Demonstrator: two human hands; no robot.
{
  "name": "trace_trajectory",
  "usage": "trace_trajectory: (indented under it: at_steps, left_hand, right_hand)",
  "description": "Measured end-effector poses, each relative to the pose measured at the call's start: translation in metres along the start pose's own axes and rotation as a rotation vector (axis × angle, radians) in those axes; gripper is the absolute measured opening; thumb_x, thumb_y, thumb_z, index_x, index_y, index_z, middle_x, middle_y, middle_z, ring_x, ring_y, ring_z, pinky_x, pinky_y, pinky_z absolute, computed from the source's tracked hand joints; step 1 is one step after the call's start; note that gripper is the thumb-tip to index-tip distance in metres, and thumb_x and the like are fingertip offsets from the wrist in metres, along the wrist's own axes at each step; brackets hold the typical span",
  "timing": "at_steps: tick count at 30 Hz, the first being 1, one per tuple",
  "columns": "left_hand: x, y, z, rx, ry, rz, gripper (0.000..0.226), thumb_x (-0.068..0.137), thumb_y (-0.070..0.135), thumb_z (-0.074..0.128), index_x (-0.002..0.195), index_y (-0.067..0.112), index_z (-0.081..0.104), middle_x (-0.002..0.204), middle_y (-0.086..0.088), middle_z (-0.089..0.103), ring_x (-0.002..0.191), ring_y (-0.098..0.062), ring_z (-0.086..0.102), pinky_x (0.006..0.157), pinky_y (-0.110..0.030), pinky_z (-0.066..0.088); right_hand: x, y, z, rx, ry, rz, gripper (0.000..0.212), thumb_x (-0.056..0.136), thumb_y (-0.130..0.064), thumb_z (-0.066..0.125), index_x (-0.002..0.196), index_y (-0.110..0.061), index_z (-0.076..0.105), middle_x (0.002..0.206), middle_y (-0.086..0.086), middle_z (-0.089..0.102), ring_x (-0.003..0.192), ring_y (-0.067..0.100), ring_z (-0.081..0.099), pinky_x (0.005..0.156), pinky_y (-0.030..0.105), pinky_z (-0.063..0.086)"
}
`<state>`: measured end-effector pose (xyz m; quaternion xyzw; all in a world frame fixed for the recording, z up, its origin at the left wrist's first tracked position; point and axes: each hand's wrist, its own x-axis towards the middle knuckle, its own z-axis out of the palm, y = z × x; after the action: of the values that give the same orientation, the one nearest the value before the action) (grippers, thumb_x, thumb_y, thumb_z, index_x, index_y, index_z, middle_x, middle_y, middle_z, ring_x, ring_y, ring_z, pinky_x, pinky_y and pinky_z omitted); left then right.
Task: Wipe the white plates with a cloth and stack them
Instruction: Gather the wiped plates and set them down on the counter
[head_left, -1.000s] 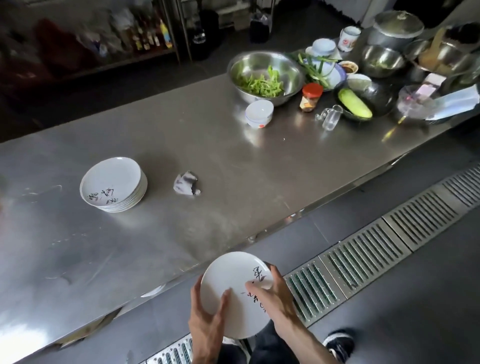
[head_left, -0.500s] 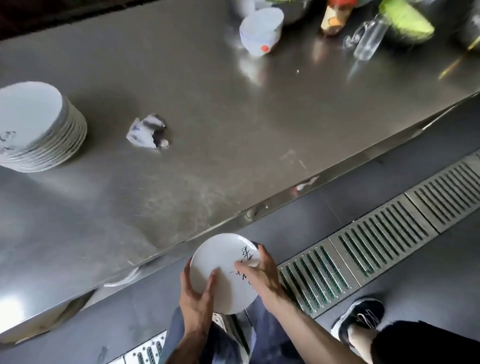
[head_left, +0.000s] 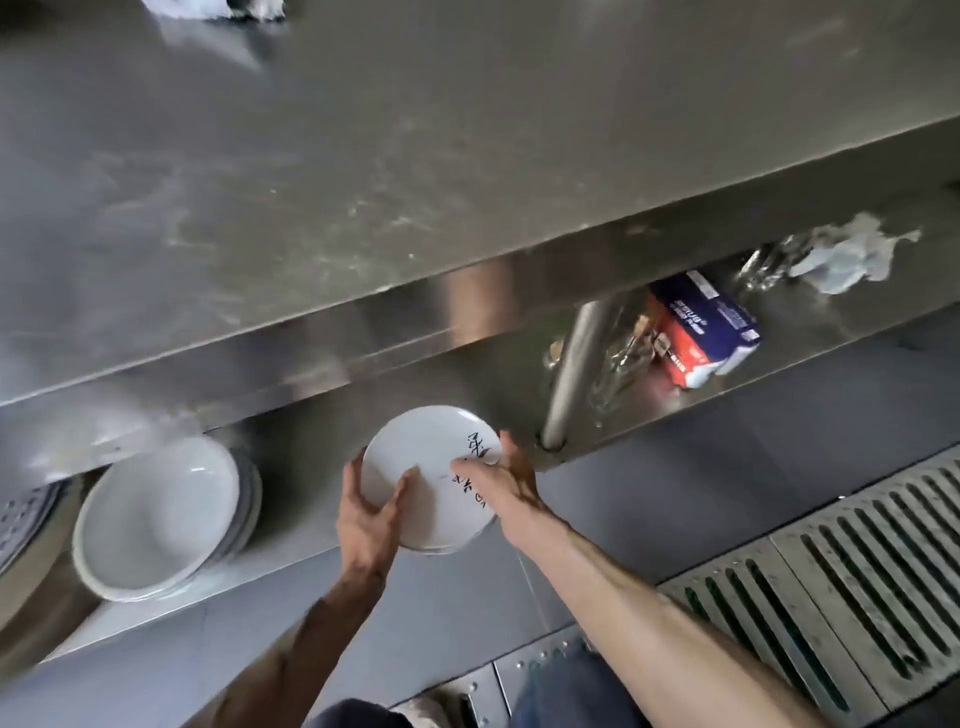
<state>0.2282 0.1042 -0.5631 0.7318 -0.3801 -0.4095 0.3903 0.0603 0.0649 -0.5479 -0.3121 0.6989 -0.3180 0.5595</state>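
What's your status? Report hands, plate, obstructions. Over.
Left hand, right hand: both grip the white plate. Cloth up on the counter, in neither hand. White dish stack on the lower shelf, left of plate, not touching.

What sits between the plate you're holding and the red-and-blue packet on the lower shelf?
In the head view, the table's round steel leg stands between the plate and the packet, with blurred clear glassware beside it.
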Motion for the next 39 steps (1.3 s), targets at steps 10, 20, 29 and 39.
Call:
trace_trajectory:
  at_steps: [10, 20, 29, 39]
  left_hand:
    - [0.104, -0.084, 0.036, -0.080, 0.033, 0.013, 0.053, 0.077, 0.047, 0.084, 0.123, 0.038, 0.057, 0.111, 0.008, 0.069, 0.099, -0.016, 0.066, 0.078, -0.031, 0.052]
    - [0.141, -0.091, 0.056, -0.154, 0.058, 0.033, 0.065, 0.067, 0.056, 0.074, 0.126, 0.037, 0.054, 0.112, 0.007, 0.068, 0.100, -0.020, 0.067, 0.085, -0.035, 0.054]
    - [0.166, -0.073, 0.058, -0.176, 0.039, 0.011, 0.064, 0.066, 0.060, 0.070, 0.123, 0.039, 0.050, 0.113, 0.002, 0.067, 0.099, -0.020, 0.066, 0.084, -0.033, 0.051]
    - [0.176, -0.059, 0.046, 0.059, -0.063, -0.018, 0.075, 0.093, 0.048, 0.072, 0.153, 0.024, 0.034, 0.124, -0.005, 0.060, 0.107, -0.026, 0.058, 0.089, -0.030, 0.044]
  right_hand:
    - [0.118, 0.056, 0.054, -0.100, 0.009, -0.039, 0.078, 0.076, -0.032, 0.081, 0.144, -0.017, 0.046, 0.120, -0.008, 0.058, 0.085, 0.008, 0.048, 0.075, 0.021, 0.043]
    - [0.164, 0.045, 0.074, -0.151, -0.011, -0.150, 0.059, 0.077, -0.024, 0.078, 0.130, -0.018, 0.052, 0.126, 0.004, 0.066, 0.110, 0.026, 0.065, 0.094, 0.042, 0.056]
    - [0.186, 0.034, 0.081, -0.049, -0.030, -0.222, 0.055, 0.077, -0.017, 0.080, 0.124, -0.026, 0.053, 0.114, -0.001, 0.067, 0.101, 0.021, 0.066, 0.086, 0.034, 0.057]
    - [0.180, 0.015, 0.068, -0.173, -0.131, -0.199, 0.078, 0.084, -0.026, 0.079, 0.150, -0.017, 0.038, 0.141, 0.003, 0.055, 0.126, 0.023, 0.057, 0.107, 0.039, 0.047]
